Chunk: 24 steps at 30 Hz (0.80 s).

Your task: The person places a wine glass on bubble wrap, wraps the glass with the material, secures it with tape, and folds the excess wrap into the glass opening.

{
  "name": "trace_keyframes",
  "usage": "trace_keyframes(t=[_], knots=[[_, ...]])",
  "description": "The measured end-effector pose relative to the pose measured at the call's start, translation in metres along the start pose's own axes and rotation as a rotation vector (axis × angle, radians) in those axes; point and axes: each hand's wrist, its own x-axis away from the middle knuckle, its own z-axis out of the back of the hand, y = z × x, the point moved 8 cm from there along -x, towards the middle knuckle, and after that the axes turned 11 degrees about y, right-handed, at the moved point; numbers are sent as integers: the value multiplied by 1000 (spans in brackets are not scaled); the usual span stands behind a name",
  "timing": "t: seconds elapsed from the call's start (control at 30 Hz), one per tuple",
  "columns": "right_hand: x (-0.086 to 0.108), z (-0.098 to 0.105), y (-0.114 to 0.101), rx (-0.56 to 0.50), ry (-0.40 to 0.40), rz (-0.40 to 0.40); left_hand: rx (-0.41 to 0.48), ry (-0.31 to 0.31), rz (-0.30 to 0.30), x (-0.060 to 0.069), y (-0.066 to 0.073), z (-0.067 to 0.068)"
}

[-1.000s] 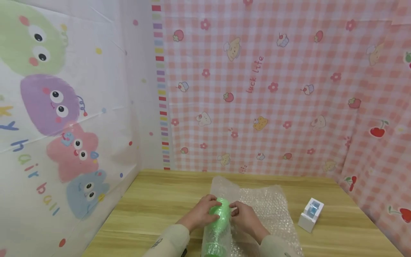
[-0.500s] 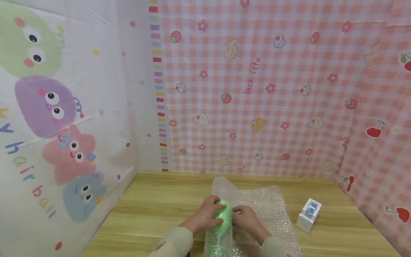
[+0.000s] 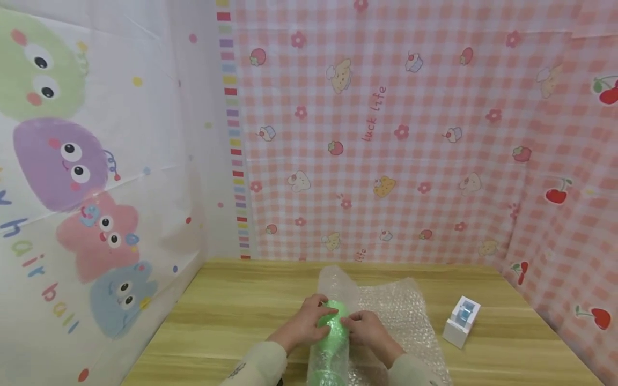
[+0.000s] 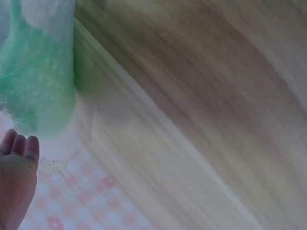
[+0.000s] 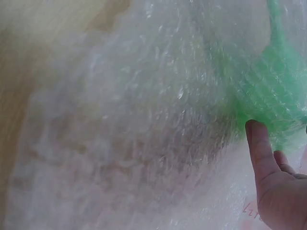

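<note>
A green object (image 3: pixel 333 331), narrow in the middle and wider at both ends, lies lengthwise inside a roll of clear bubble wrap (image 3: pixel 330 355). My left hand (image 3: pixel 305 323) holds the wrapped roll from the left, fingers curved over its far end and thumb on its near side. From the right, my right hand (image 3: pixel 369 331) pinches at the wrap with its fingertips against the roll. In the right wrist view a finger (image 5: pixel 261 143) touches the wrap beside the green part (image 5: pixel 276 91). The left wrist view shows fingertips (image 4: pixel 19 143) just below the green end (image 4: pixel 38 91).
The loose bubble wrap sheet (image 3: pixel 398 311) spreads flat to the right of the roll. A white tape dispenser (image 3: pixel 461 321) with a clear bluish roll stands farther right on the wooden table (image 3: pixel 232 305). Printed curtains (image 3: pixel 367 134) hang behind and at both sides.
The right hand's fingertips have shifted slightly left, onto the roll's edge. The left hand stays on the roll. The head view has turned a little to the right.
</note>
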Motion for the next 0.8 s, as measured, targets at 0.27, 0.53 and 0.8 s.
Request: trace_keyframes(t=[0.27, 0.53, 0.8], knots=[[4, 1, -4, -22, 5, 18, 16, 43, -36, 2, 1, 3], [2, 0, -1, 90, -21, -43, 59, -2, 58, 3, -2, 0], [1, 0, -3, 58, -13, -34, 35, 22, 5, 4, -1, 5]])
